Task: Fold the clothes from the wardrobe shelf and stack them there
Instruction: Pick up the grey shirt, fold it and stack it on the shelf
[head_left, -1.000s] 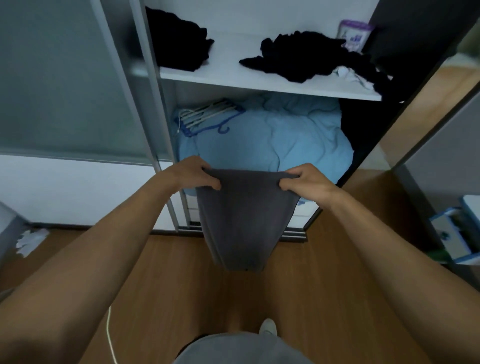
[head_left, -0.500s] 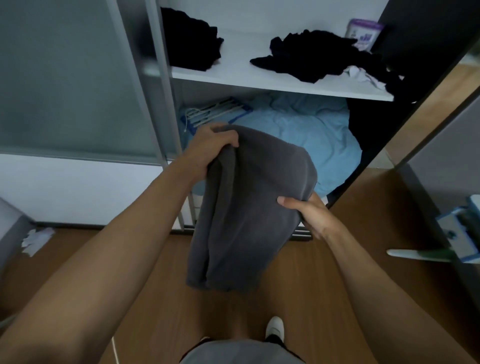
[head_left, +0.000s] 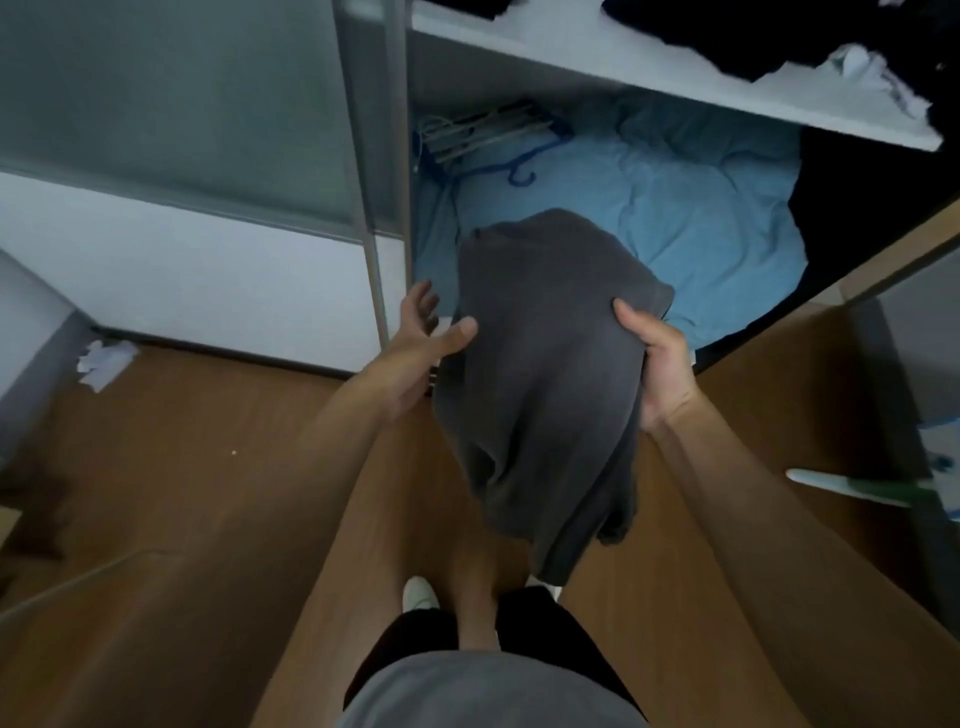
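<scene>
Now, garment (head_left: 540, 374): dark grey and doubled over, held in the air in front of the wardrobe's lower compartment, well below the shelf (head_left: 545, 44). Its top bulges up in a rounded hump and its loose end hangs down towards the floor (head_left: 182, 467).
Right hand (head_left: 660, 364): grasping the garment's right side, thumb pressed on the front face, fingers hidden behind the fabric.
Left hand (head_left: 421, 338): released, with the palm turned towards the garment and the fingers straight and spread. The thumb touches the garment's left edge; whether the fingers touch it cannot be told.
Shelf: white board across the top right, above the hands.
Black clothes (head_left: 727, 36): unfolded heap lying on the shelf, cut off by the upper edge of the view.
White cloth (head_left: 857, 73): crumpled at the shelf's right end, against the black heap.
Bedding (head_left: 685, 208): light blue and rumpled, filling the compartment under the shelf, behind the garment.
Hangers (head_left: 483, 130): a bundle lying on the bedding in the back left corner, with one blue hook showing.
Door (head_left: 182, 104): frosted sliding panel left of the compartment, with a white panel beneath it.
Paper (head_left: 104, 358): white and crumpled, on the floor by the left wall, well apart from both hands.
Shoe (head_left: 420, 592): white toe on the floor between the forearms, beside the garment's hanging end.
</scene>
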